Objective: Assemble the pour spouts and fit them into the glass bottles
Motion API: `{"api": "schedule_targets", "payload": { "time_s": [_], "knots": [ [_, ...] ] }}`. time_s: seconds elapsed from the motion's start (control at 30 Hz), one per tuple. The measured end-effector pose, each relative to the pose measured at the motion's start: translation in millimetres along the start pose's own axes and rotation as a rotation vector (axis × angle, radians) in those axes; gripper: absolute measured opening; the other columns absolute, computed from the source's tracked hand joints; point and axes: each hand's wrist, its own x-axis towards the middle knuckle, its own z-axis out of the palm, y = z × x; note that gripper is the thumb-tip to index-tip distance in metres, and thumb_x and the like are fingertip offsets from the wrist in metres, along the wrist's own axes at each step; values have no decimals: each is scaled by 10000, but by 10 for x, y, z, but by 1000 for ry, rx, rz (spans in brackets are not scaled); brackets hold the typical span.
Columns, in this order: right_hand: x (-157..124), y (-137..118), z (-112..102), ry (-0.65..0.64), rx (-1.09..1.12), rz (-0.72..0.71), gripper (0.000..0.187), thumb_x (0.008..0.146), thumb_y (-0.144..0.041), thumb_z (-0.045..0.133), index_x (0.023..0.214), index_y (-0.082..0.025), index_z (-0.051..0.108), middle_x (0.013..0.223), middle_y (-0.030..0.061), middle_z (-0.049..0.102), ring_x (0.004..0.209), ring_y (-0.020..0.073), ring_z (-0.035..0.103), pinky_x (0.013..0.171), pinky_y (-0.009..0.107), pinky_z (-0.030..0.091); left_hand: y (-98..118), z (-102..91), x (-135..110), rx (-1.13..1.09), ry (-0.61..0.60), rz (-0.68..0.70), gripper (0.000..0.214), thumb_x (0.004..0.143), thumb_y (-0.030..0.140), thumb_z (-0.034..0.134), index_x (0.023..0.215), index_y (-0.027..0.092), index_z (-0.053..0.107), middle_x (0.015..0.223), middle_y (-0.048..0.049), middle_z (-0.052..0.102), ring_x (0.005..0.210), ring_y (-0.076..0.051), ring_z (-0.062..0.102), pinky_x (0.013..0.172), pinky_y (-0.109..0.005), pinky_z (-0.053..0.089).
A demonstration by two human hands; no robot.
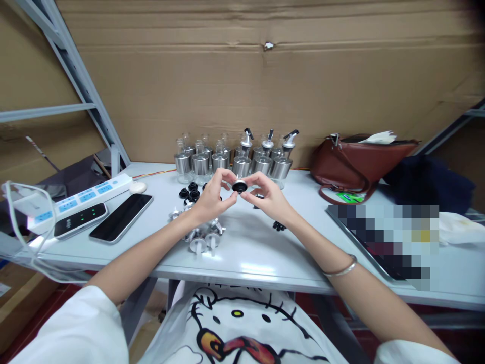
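Between my left hand (214,196) and my right hand (268,194), a bottle pour spout (239,187) is pinched, its round black stopper side turned towards me. Fingers of both hands grip its rim from opposite sides. Under my left wrist lie several silvery spout tops (204,242) with white stems. Behind that wrist are several black rubber stoppers (192,190). Small black pieces (279,226) sit in a cluster below my right wrist. Beyond my hands stand rows of glass bottles (200,163) with steel sleeves; three carry pour spouts (289,138) with black levers.
On the left are a power strip (87,197), a phone (122,218), a small device with green lights (81,220) and a white cable (53,202). A brown handbag (352,162) and a flat, partly blurred object (364,242) lie right. Cardboard (189,76) backs the table.
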Motion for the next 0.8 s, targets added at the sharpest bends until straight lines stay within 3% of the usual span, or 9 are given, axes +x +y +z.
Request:
{"api": "schedule_targets", "payload": {
  "time_s": [0.13,0.33,0.5,0.63,0.73,0.8],
  "knots": [
    [5,14,-10,67,81,3,201,730,-285,675,865,-195,557,914,47,637,817,155,604,703,286,514,20,-13,10,43,-26,34,317,769,164,601,1030,204,426,1020,-46,508,968,-157,543,813,-295,490],
    [4,12,16,71,225,75,297,648,-319,755,812,-188,544,821,30,663,706,129,628,728,301,540,38,-11,6,179,-24,100,256,824,242,631,1048,181,521,992,-50,521,944,-154,540,808,-291,495],
    [9,-16,-31,15,265,123,344,632,-400,774,807,-190,564,847,42,694,760,154,660,766,336,549,26,-15,-6,205,-22,81,266,830,251,633,1073,183,547,980,-44,555,916,-150,558,819,-293,492],
    [28,-13,-123,-48,296,156,282,716,-420,713,860,-190,635,875,36,706,823,164,673,827,366,534,41,-48,-4,247,-29,101,302,841,214,613,1136,188,554,1006,-54,576,902,-146,575,816,-288,493],
    [58,7,-208,-88,222,190,260,804,-420,610,918,-194,668,929,46,707,878,184,670,838,383,523,45,-99,9,370,-51,195,291,850,204,585,1138,190,550,999,-59,565,910,-159,573,816,-306,493],
    [81,38,-276,-76,-24,166,208,830,-346,576,908,-185,684,923,63,711,884,208,655,836,397,504,32,-140,23,476,-99,259,272,865,203,553,1136,188,543,1008,-69,546,924,-169,568,818,-318,494]
  ]
}}
